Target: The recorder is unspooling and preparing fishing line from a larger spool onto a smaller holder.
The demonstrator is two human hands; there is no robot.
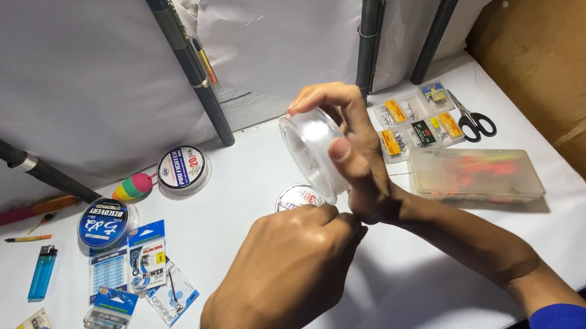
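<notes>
My right hand (355,157) holds a clear plastic spool of fishing line (309,148) upright above the white table (424,282), thumb on its rim and fingers over its top. My left hand (287,275) is bunched just below the spool, fingertips pinched together near the right wrist; whether a strand of line is between them I cannot tell. Another spool (296,196) lies flat on the table, partly hidden behind the hands.
Two more line spools (183,169) (103,224), a striped float (132,186), a blue lighter (42,272) and several hook packets (148,257) lie at left. Small tackle bags (413,125), scissors (473,122) and a clear tackle box (476,174) sit at right. Fishing rods (189,59) lean against the white back wall.
</notes>
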